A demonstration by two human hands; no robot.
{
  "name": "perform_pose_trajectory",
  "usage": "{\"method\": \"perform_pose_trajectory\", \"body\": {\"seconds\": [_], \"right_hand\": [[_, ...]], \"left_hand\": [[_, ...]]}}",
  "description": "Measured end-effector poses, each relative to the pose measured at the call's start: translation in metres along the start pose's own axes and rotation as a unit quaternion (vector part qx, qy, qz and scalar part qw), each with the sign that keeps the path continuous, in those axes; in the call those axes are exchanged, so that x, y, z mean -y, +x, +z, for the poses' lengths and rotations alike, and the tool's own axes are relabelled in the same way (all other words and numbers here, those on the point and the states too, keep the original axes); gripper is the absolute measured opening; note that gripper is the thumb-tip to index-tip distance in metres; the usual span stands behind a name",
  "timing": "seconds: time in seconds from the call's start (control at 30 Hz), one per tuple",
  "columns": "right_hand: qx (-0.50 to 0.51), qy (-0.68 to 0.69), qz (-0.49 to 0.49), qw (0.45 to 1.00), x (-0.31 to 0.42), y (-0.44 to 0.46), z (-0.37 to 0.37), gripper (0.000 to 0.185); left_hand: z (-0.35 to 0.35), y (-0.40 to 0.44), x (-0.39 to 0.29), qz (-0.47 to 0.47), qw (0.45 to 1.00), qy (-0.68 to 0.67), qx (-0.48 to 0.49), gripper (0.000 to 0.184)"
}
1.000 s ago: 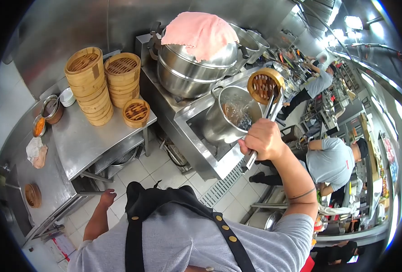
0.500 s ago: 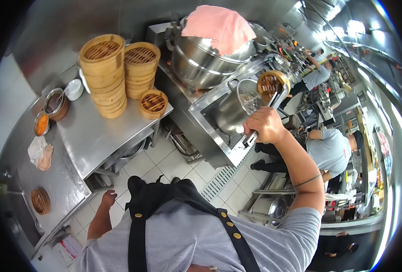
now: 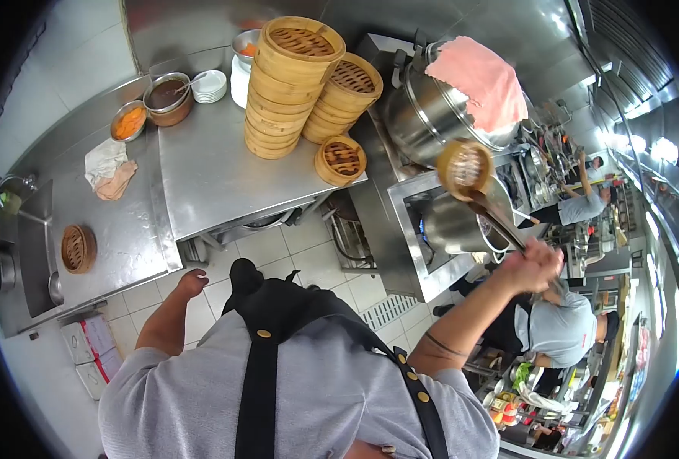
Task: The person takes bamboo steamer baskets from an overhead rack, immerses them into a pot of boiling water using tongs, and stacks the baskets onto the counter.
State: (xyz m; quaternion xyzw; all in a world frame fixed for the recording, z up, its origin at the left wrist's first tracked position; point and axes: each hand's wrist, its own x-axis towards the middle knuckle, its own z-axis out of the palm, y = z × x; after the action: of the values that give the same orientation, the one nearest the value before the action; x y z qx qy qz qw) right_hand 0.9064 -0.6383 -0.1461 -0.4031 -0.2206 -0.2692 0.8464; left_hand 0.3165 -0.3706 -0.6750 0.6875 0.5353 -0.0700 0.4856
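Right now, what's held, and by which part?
Right hand: long silver metal tongs, by the handle end; they grip a round tan bamboo steamer by its near edge. Left hand: nothing visible.

On the desk [image 3: 209, 180], we have a tall basket stack [image 3: 280, 111] at upper centre, a second stack [image 3: 343, 103] to its right and a single basket [image 3: 341, 162] near the right corner. Left of the stacks sit plates [image 3: 210, 87], then bowls [image 3: 173, 116]; below them, a cloth [image 3: 108, 164]. At right, on our stove [image 3: 389, 249], a towel [image 3: 479, 76] covers the large pot [image 3: 435, 111], with the smaller pot [image 3: 450, 226] below it in the frame.
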Motion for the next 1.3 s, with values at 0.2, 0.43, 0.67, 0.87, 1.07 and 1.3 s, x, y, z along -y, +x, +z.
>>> {"method": "perform_pose_trajectory", "body": {"seconds": [0.2,0.43,0.67,0.87,1.07,1.3], "right_hand": [[0.105,0.057,0.182,0.976,-0.105,-0.086,0.072,0.025],[0.204,0.036,0.275,0.939,-0.152,-0.122,0.134,0.031],[0.217,-0.024,0.317,0.923,-0.159,-0.125,0.168,0.032],[0.319,-0.056,0.248,0.913,-0.157,-0.119,0.147,0.031],[0.224,0.024,0.097,0.969,-0.076,-0.016,0.083,0.022],[0.164,-0.078,-0.028,0.983,-0.04,0.135,-0.035,0.027]], "left_hand": [[-0.015,0.008,-0.002,0.156,0.981,0.111,0.009,0.036],[-0.016,-0.014,-0.016,0.006,0.998,0.059,0.035,0.024],[0.0,-0.024,0.031,0.022,0.993,0.111,0.04,0.034],[-0.005,-0.042,-0.032,-0.138,0.988,-0.071,0.019,0.043],[0.012,-0.012,-0.032,-0.096,0.99,-0.103,0.016,0.042],[0.012,-0.03,-0.079,-0.035,0.999,0.004,0.038,0.041]]}}
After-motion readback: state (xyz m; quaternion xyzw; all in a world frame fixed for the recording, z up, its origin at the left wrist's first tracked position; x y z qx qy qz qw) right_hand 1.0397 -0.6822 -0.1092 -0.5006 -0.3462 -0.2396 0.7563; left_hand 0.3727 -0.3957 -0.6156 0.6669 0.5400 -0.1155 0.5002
